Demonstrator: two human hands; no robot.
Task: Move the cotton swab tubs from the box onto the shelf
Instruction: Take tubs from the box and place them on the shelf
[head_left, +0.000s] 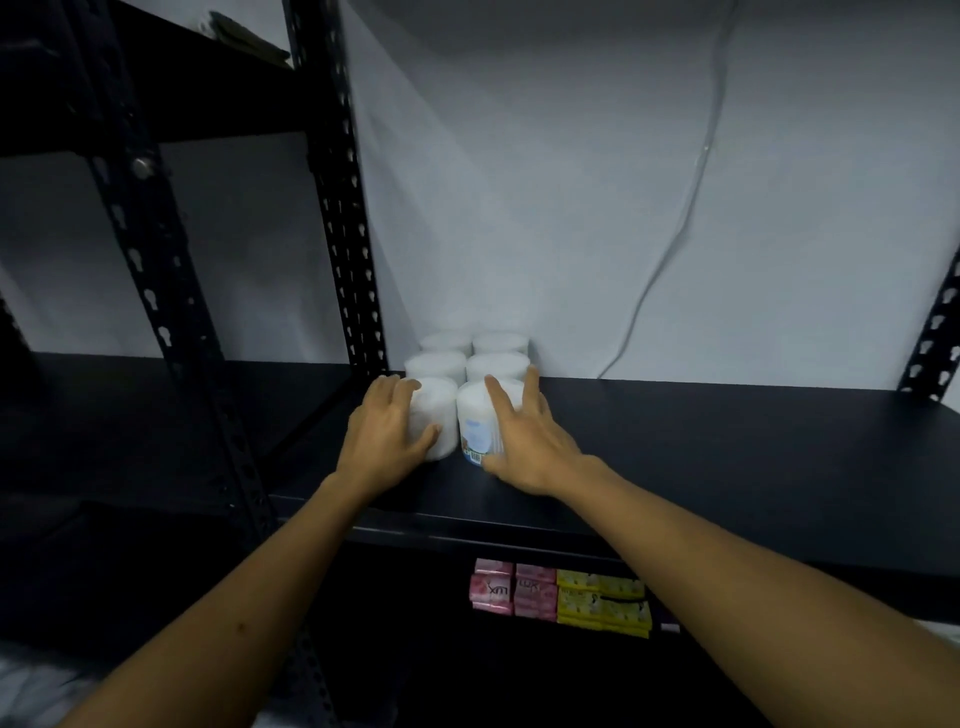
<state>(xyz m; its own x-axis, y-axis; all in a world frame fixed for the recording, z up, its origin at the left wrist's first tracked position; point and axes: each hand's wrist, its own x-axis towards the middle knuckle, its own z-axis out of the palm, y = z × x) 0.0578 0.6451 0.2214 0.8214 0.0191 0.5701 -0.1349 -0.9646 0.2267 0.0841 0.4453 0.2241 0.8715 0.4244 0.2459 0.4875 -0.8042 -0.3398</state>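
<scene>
Several white cotton swab tubs stand in two columns on the black shelf (727, 457), by its left rear post. My left hand (382, 434) grips the front left tub (434, 415), fingers over its top and thumb on its side. My right hand (524, 439) holds the front right tub (475, 421), which shows a blue label; two fingers lie straight over its top and the thumb sits low by its base. Behind them stand two tubs (435, 365) (496, 365), and two more (445, 342) (500, 342) at the wall. The box is out of view.
A black perforated post (345, 208) rises just left of the tubs, and a nearer one (156, 260) stands further left. Pink and yellow soap packs (561, 597) sit on the shelf below. A white cable (675, 234) hangs down the wall. The shelf stretches bare to the right.
</scene>
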